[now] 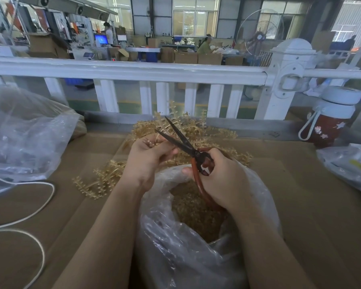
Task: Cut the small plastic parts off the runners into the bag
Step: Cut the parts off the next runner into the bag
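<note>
Over the open bag [258, 205], the left hand [148, 161] pinches a tan runner [162, 124] while the right hand [221, 178] grips scissors [181, 140] (blades parted).

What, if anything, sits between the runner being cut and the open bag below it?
Nothing visible. The left hand holds the runner above the clear bag, whose mouth gapes open under both hands. The right hand holds the scissors, blades open at the runner. Only the hands themselves partly overhang the opening.
</note>
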`<act>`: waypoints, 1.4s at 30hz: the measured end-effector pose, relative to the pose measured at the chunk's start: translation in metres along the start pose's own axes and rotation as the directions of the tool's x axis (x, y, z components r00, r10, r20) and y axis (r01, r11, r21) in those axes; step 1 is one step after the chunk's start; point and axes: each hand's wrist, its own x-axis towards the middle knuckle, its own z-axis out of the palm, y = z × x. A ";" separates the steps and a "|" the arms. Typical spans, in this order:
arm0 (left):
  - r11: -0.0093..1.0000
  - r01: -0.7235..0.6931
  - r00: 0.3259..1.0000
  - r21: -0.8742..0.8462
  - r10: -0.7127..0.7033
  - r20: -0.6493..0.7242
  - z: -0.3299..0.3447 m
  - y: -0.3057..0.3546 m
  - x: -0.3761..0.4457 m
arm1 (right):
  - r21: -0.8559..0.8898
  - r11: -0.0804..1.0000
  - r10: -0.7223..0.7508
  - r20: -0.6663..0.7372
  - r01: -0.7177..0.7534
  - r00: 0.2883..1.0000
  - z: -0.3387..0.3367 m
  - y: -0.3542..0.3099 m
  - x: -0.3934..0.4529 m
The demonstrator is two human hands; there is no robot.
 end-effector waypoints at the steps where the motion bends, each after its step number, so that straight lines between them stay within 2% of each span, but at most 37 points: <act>1: 1.000 -0.013 1.000 0.005 0.013 0.013 0.000 0.000 0.000 | -0.025 1.000 0.004 -0.014 -0.004 1.000 0.000 0.001 0.000; 7: 0.998 -0.064 0.993 -0.021 0.066 0.100 0.000 0.002 -0.002 | -0.052 0.998 0.019 -0.052 -0.021 0.998 0.000 0.002 0.001; 14: 0.995 -0.060 0.996 -0.080 0.066 0.067 -0.002 -0.001 -0.001 | -0.067 0.997 -0.037 -0.066 0.032 0.997 0.001 0.002 0.000; 24: 0.991 -0.081 0.987 -0.104 0.095 0.133 -0.005 -0.001 -0.001 | -0.060 0.997 -0.059 -0.121 0.052 0.991 0.000 0.000 -0.002; 30: 0.989 -0.069 0.987 -0.130 0.087 0.135 -0.007 -0.001 0.000 | -0.046 0.998 -0.045 -0.104 0.041 0.994 0.001 0.002 -0.002; 37: 0.990 -0.136 0.983 -0.026 0.138 0.124 -0.010 -0.001 0.000 | -0.135 0.990 -0.053 -0.105 0.038 0.993 -0.004 0.000 -0.003; 42: 0.991 -0.132 0.980 -0.030 0.135 0.146 -0.010 -0.002 0.001 | -0.083 0.994 -0.080 -0.131 0.070 0.988 -0.005 -0.004 -0.005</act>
